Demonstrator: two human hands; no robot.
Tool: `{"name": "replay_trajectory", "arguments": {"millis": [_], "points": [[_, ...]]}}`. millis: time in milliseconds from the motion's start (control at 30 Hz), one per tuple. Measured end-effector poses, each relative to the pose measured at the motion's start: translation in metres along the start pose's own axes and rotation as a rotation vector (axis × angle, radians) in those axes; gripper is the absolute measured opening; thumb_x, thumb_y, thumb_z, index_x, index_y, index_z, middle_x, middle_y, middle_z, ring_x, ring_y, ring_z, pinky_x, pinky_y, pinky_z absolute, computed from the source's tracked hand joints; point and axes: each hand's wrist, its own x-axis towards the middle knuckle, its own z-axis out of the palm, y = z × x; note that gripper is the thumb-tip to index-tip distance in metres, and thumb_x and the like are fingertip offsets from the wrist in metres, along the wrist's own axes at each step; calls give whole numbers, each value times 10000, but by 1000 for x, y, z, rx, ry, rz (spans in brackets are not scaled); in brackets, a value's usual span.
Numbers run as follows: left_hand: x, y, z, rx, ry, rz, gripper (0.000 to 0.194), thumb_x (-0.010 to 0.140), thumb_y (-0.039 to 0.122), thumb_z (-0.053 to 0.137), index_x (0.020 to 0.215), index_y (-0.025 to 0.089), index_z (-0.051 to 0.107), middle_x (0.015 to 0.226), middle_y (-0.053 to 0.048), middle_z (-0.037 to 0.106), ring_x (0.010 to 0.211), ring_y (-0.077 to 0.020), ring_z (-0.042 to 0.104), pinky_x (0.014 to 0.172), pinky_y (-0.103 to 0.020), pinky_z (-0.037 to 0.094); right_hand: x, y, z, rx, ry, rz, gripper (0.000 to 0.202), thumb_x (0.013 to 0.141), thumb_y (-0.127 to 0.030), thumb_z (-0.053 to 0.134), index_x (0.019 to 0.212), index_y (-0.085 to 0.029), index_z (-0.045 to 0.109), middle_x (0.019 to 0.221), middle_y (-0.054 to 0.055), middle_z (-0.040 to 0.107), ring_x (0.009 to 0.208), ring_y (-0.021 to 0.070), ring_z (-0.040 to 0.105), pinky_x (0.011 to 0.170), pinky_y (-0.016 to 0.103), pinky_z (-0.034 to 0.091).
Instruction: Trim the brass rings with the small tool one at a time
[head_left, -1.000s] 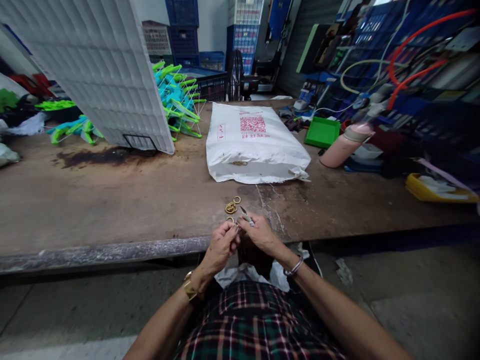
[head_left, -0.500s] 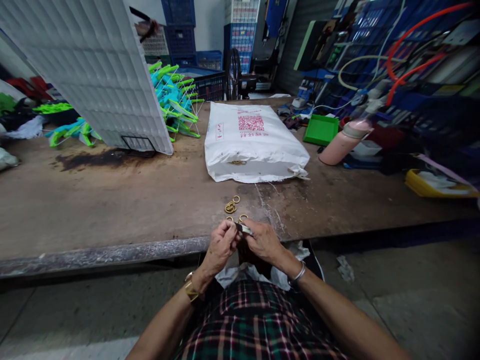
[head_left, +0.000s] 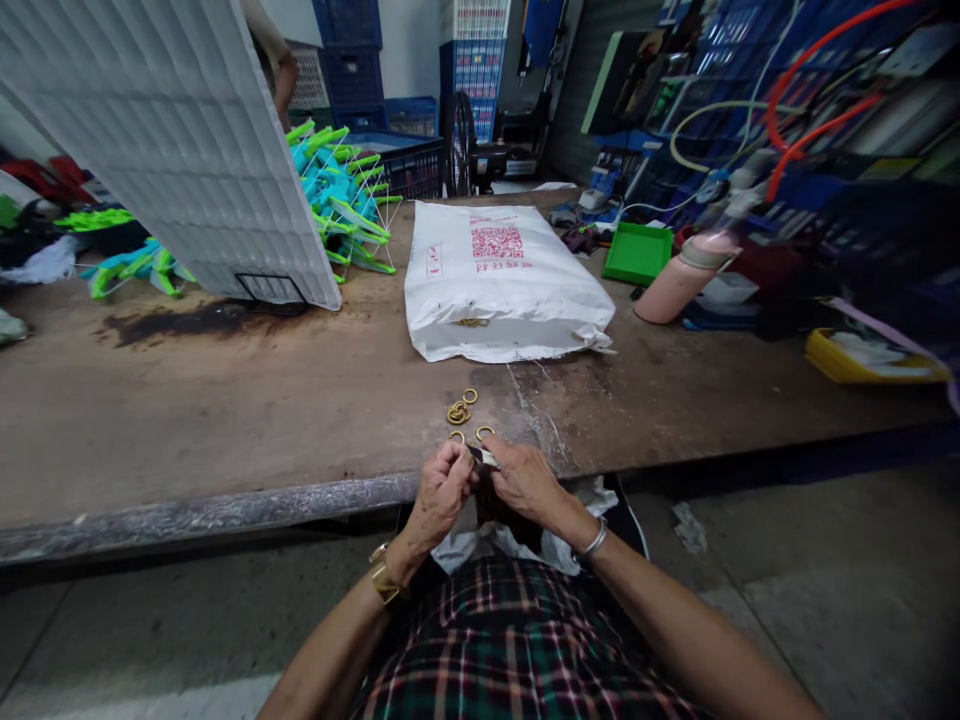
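At the table's front edge my left hand (head_left: 442, 490) and my right hand (head_left: 529, 485) meet, fingers closed. Between them is a small dark-and-white piece (head_left: 487, 459); its dark end is at my left fingertips, its pale end under my right thumb. My fingers hide most of it, so its kind cannot be told. Just beyond my fingertips lie two brass-coloured rings, a left ring (head_left: 457, 436) and a right ring (head_left: 485, 432). Farther in, several more rings (head_left: 457, 412) lie in a small heap, with a single ring (head_left: 470, 396) touching or close beside it.
A white printed sack (head_left: 510, 285) with rings inside its open mouth lies ahead. Left of it stand a leaning white ribbed panel (head_left: 187, 150) and green-and-blue plastic parts (head_left: 349, 205). A green tray (head_left: 637, 253), a pink bottle (head_left: 686, 280) and a yellow tray (head_left: 840, 365) are to the right.
The view has shifted slightly. My hands keep the same grip on the piece, and the rings lie as before. Behind the panel, another person's arm has moved.
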Motion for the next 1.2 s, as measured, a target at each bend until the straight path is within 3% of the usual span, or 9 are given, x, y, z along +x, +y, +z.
{"name": "replay_trajectory", "arguments": {"millis": [200,267,500,667,733,867,1033,1200], "points": [[-16,9,4,-108,-143,-87,382,736,529,581,694,169,461,567,37,499,407,-31,359,375,-162,224,12,35,1,-114,43,263,245,838,-221,356,987,-187,548,753,83,641,649,194,564,562,285,259],[-14,9,4,-211,-134,-115,365,741,513,584,706,169,467,578,38,506,395,-29,354,360,-158,229,16,42,0,-103,91,281,236,851,-241,356,968,-186,554,761,81,643,672,194,569,575,283,270],[0,4,-7,-378,25,-134,285,698,379,659,734,155,487,688,-9,594,480,-64,472,367,-160,319,27,24,5,32,134,223,225,854,-358,434,976,-208,549,857,50,651,741,171,566,607,264,285],[-1,8,-12,-480,5,-228,364,641,282,695,936,161,519,711,-12,608,552,-92,538,403,-158,359,33,15,3,9,101,222,179,847,-303,436,952,-211,547,903,48,635,780,174,560,606,267,281],[1,8,-13,-535,-9,-270,324,624,283,707,863,140,541,734,-20,599,595,-94,554,416,-154,371,34,17,4,10,120,220,154,835,-273,438,920,-203,547,922,53,621,784,172,553,610,265,287],[7,4,-13,-569,96,-333,335,585,319,743,746,143,506,728,-14,588,616,-106,575,404,-152,379,30,24,10,122,194,159,110,815,-245,439,853,-191,527,860,46,595,745,158,524,618,254,306],[11,-1,-6,-423,91,-295,370,635,398,715,819,171,488,628,39,530,503,-64,501,370,-132,318,19,18,8,371,265,18,97,805,-267,436,811,-191,497,732,10,539,672,141,475,635,247,332],[12,-5,-1,-259,44,-232,353,672,445,671,806,173,490,513,81,425,391,-27,329,345,-132,193,12,4,-3,544,229,-14,105,807,-281,430,788,-194,485,650,-30,467,598,114,420,581,227,319]]}}
